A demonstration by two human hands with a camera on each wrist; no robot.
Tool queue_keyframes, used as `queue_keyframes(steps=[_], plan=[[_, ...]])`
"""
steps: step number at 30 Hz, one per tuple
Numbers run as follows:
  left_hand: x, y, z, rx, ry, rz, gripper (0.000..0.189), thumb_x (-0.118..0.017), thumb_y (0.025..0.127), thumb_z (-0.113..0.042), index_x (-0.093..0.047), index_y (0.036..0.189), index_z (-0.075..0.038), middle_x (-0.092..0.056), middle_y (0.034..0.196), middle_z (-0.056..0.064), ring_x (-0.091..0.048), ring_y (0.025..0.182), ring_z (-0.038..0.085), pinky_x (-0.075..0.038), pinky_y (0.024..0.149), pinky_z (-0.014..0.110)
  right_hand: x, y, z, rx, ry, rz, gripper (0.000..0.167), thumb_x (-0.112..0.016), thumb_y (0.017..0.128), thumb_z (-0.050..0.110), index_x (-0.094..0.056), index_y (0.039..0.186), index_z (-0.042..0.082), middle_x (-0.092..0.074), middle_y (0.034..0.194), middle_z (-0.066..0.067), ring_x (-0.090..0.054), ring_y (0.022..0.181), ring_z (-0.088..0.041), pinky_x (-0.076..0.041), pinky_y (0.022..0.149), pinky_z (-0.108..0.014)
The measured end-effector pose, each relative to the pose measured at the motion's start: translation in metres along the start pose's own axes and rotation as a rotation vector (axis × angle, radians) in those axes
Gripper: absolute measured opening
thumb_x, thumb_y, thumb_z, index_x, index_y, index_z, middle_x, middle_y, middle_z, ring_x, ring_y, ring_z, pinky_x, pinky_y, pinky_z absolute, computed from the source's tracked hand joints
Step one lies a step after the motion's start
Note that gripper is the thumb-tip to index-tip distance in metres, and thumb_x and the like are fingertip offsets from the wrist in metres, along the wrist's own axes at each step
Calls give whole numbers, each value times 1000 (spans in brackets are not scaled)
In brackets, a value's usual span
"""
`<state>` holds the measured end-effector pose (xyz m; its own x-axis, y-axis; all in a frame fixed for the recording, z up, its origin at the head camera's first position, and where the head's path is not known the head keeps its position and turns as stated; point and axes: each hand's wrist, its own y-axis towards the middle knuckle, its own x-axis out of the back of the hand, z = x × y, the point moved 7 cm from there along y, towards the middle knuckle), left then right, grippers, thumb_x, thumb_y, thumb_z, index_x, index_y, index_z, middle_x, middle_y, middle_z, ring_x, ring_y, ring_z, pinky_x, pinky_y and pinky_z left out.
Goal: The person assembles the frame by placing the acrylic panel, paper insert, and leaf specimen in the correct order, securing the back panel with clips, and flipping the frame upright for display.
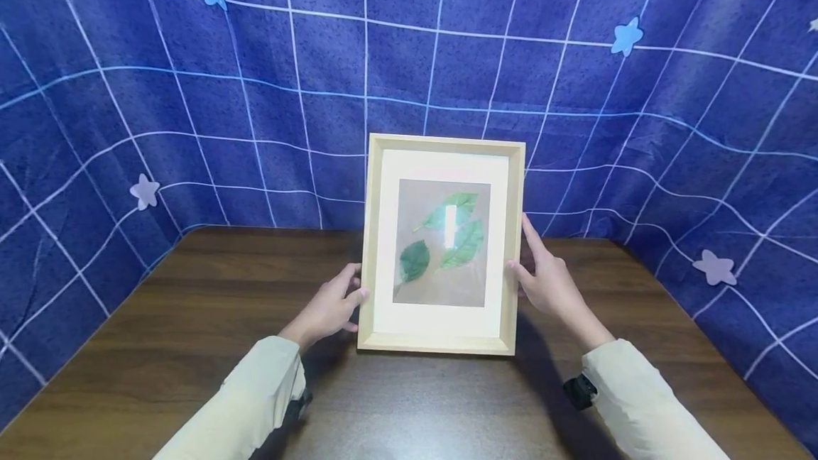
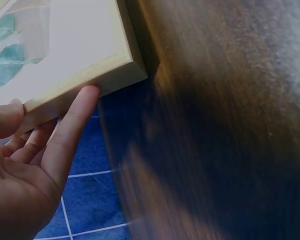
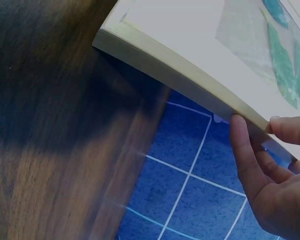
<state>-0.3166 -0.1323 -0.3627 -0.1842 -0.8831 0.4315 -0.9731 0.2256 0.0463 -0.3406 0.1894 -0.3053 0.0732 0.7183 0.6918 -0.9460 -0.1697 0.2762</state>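
Observation:
A light wooden picture frame (image 1: 441, 343) stands nearly upright, its front facing the head camera. Behind its glass, a white mat surrounds a grey-brown panel with three green leaves (image 1: 461, 243); glare lies across them. My left hand (image 1: 329, 307) grips the frame's left side low down, the thumb at the front edge. In the left wrist view, a finger (image 2: 72, 132) lies along the side face. Higher up, my right hand (image 1: 552, 282) holds the right side between thumb and fingers (image 3: 247, 160). The frame's back is hidden.
Below is a dark brown wooden table (image 1: 211, 282). A blue curtain (image 1: 307, 41) with white grid lines and star shapes hangs behind the table and along both sides. A dark band (image 1: 580, 392) sits at the right sleeve.

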Motion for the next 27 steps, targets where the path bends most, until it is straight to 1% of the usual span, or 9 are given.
queue_keyframes(steps=[4, 6, 14, 18, 27], plan=[[1, 2, 0, 4, 4, -14, 44, -47, 106, -3, -36, 148, 4, -55, 129, 32, -66, 106, 43, -62, 62, 44, -1, 1, -1, 5, 29, -8, 83, -57, 102, 5, -6, 165, 20, -64, 120, -35, -72, 86, -35, -61, 58, -31], [1, 3, 0, 10, -10, -11, 44, -48, 106, -3, -36, 148, 4, -55, 128, 32, -66, 105, 43, -62, 63, 45, -1, 1, -1, 6, 30, -11, 82, -57, 102, 5, -6, 165, 20, -64, 119, -34, -72, 87, -36, -61, 58, -31], [-1, 2, 2, 27, -43, -6, 44, -47, 106, -4, -35, 148, 2, -53, 131, 33, -63, 109, 45, -62, 66, 49, 0, 1, -2, 7, 47, -5, 82, -57, 103, 4, -6, 165, 19, -64, 118, -34, -72, 87, -35, -61, 58, -32], [-1, 2, 3, 24, -41, -10, 45, -47, 106, -3, -34, 149, 3, -54, 130, 33, -64, 109, 45, -62, 67, 49, 0, 1, -2, 5, 41, 0, 82, -57, 103, 4, -6, 165, 19, -64, 117, -34, -72, 87, -35, -61, 59, -32], [-2, 1, 2, 5, -3, -27, 48, -46, 107, -3, -32, 152, 6, -53, 134, 35, -65, 107, 44, -62, 66, 46, 0, 0, -2, -6, 19, 13, 82, -55, 103, 6, -3, 165, 19, -58, 126, -39, -72, 81, -32, -61, 60, -33]])
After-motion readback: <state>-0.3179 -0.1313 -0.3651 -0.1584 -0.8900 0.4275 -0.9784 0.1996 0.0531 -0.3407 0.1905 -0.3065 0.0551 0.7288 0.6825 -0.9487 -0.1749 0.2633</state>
